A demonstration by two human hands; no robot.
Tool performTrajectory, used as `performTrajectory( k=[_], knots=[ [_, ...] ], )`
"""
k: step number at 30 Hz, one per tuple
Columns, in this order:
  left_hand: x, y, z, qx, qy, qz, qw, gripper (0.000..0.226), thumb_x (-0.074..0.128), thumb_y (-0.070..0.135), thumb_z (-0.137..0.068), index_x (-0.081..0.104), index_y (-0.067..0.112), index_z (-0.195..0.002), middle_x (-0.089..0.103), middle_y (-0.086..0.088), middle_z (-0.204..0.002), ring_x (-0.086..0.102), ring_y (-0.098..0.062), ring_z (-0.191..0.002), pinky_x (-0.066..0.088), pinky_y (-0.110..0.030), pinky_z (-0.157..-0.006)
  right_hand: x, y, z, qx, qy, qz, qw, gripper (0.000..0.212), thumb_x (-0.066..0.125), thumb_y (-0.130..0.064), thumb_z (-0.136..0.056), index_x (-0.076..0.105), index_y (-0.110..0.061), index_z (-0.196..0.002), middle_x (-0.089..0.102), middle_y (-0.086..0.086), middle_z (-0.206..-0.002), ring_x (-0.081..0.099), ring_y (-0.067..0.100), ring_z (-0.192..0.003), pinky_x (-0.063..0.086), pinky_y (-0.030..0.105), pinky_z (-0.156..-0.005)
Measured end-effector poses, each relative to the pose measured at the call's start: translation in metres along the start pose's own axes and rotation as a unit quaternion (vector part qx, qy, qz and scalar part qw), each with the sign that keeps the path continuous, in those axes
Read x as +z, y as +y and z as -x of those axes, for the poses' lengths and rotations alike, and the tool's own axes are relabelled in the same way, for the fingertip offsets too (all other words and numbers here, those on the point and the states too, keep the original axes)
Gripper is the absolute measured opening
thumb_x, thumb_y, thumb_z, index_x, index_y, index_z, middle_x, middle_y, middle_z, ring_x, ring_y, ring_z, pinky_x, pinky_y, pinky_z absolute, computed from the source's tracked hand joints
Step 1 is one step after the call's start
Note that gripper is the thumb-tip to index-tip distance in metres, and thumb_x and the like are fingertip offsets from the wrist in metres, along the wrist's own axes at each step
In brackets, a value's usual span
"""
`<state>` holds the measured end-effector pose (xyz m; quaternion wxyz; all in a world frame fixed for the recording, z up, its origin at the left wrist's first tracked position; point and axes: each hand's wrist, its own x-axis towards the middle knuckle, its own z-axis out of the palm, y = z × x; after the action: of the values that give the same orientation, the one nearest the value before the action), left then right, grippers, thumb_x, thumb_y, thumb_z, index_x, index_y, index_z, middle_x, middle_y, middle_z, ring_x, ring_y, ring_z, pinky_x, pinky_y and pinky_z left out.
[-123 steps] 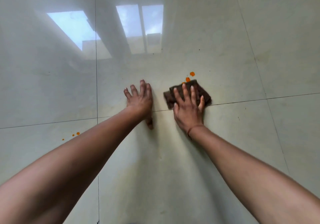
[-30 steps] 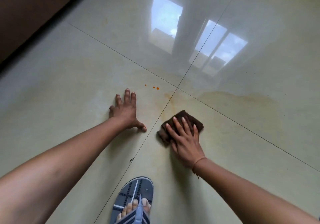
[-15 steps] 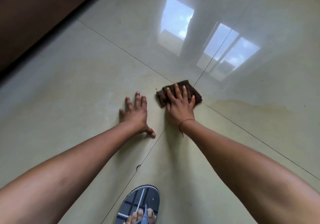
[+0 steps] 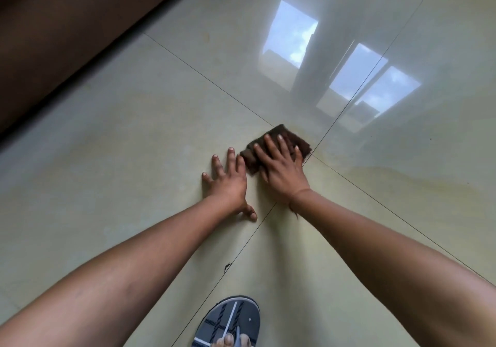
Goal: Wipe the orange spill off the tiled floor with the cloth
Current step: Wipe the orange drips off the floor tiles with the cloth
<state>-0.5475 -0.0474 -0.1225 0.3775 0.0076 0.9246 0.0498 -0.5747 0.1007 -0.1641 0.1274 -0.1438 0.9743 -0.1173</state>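
Note:
A folded dark brown cloth (image 4: 292,138) lies on the glossy pale tiled floor (image 4: 150,137), just left of where the tile joints cross. My right hand (image 4: 281,169) presses flat on it with straight, spread fingers. My left hand (image 4: 228,183) rests flat on the bare tile right beside the cloth, fingers spread, thumb out toward the joint. No orange drops show around the cloth. A faint yellowish smear (image 4: 389,177) spreads over the tile to the right.
A dark brown wall or furniture edge (image 4: 67,38) runs along the upper left. My foot in a grey striped sandal (image 4: 230,322) stands at the bottom centre. Window reflections (image 4: 292,35) shine on the far tiles.
My right hand has pushed the cloth forward and left across the tile joint, over the spot where small orange drops lay a second ago. My left hand has stayed planted.

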Motion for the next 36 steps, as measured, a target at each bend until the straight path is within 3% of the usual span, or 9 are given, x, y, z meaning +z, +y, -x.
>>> performTrajectory(
  k=[3,7,11,16,21,25,29,34,36],
  knots=[
    [0.000,0.001,0.000,-0.001,0.004,-0.004,1.000,0.152,0.088,0.058,-0.051,-0.017,0.010,-0.152,-0.032,-0.006,-0.157,-0.019,-0.044,-0.144,0.016,-0.067,-0.111,0.000,0.025,0.016,-0.066,-0.001,0.037,0.997,0.058,0.032,-0.042,-0.090,0.027,-0.036,-0.147,0.014,-0.003,-0.159,0.005,0.024,-0.147,0.011,0.058,-0.112],
    [0.000,0.001,0.000,-0.004,0.002,-0.006,1.000,0.153,0.088,0.058,-0.050,-0.015,0.009,-0.152,-0.031,-0.006,-0.157,-0.018,-0.044,-0.144,0.017,-0.067,-0.110,-0.007,0.010,-0.020,0.081,-0.003,0.004,0.997,0.056,0.040,-0.037,-0.094,0.024,-0.036,-0.148,0.007,-0.003,-0.160,-0.003,0.024,-0.147,0.003,0.058,-0.112],
    [0.001,0.002,0.000,-0.002,0.003,-0.003,1.000,0.153,0.088,0.057,-0.050,-0.016,0.010,-0.152,-0.031,-0.006,-0.157,-0.018,-0.044,-0.144,0.018,-0.068,-0.109,0.005,0.029,0.035,-0.163,-0.009,0.041,0.986,0.057,0.032,-0.041,-0.089,0.035,-0.034,-0.145,0.022,-0.001,-0.157,0.012,0.025,-0.146,0.011,0.056,-0.112],
    [-0.001,0.004,0.000,-0.008,-0.005,-0.007,1.000,0.154,0.089,0.056,-0.050,-0.018,0.010,-0.152,-0.032,-0.006,-0.156,-0.020,-0.045,-0.144,0.017,-0.068,-0.109,0.008,0.057,0.061,0.169,0.081,-0.032,0.982,0.059,0.044,-0.035,-0.086,0.038,-0.032,-0.144,0.026,0.002,-0.156,0.014,0.027,-0.145,0.010,0.059,-0.110],
    [-0.003,0.006,0.000,-0.012,0.001,-0.026,1.000,0.154,0.088,0.058,-0.050,-0.018,0.011,-0.152,-0.032,-0.007,-0.157,-0.017,-0.045,-0.144,0.019,-0.067,-0.109,0.018,0.064,0.102,-0.171,0.027,0.049,0.984,0.053,0.038,-0.039,-0.088,0.044,-0.031,-0.140,0.033,0.001,-0.153,0.025,0.027,-0.142,0.020,0.056,-0.109],
    [-0.006,0.012,0.000,-0.023,0.002,-0.043,0.999,0.157,0.091,0.054,-0.048,-0.017,0.007,-0.151,-0.028,-0.013,-0.157,-0.012,-0.048,-0.144,0.024,-0.061,-0.110,0.017,0.066,0.106,0.182,0.113,-0.025,0.977,0.058,0.042,-0.035,-0.082,0.045,-0.029,-0.139,0.036,0.005,-0.152,0.025,0.030,-0.142,0.021,0.061,-0.107],
    [-0.011,0.027,0.001,-0.011,0.012,-0.098,0.995,0.153,0.092,0.051,-0.048,-0.011,0.002,-0.151,-0.023,-0.017,-0.158,-0.005,-0.046,-0.146,0.026,-0.059,-0.110,0.028,0.073,0.141,-0.178,0.036,0.058,0.982,0.053,0.040,-0.038,-0.089,0.041,-0.030,-0.141,0.034,0.001,-0.153,0.026,0.028,-0.142,0.022,0.056,-0.109],
    [-0.005,0.064,-0.001,0.121,0.041,-0.090,0.988,0.148,0.091,0.051,-0.050,-0.008,0.017,-0.154,-0.023,-0.006,-0.160,-0.009,-0.038,-0.148,0.019,-0.060,-0.114,0.014,0.100,0.130,0.293,0.095,-0.042,0.950,0.057,0.042,-0.035,-0.090,0.033,-0.031,-0.146,0.020,0.002,-0.158,0.011,0.027,-0.146,0.013,0.061,-0.111],
    [-0.007,0.082,-0.006,0.144,0.037,-0.106,0.983,0.148,0.090,0.052,-0.051,-0.010,0.019,-0.154,-0.024,-0.005,-0.160,-0.011,-0.038,-0.147,0.018,-0.061,-0.113,0.019,0.088,0.137,0.117,0.091,0.012,0.989,0.057,0.037,-0.040,-0.088,0.037,-0.030,-0.144,0.026,0.004,-0.156,0.018,0.030,-0.144,0.019,0.060,-0.108]
  ],
)
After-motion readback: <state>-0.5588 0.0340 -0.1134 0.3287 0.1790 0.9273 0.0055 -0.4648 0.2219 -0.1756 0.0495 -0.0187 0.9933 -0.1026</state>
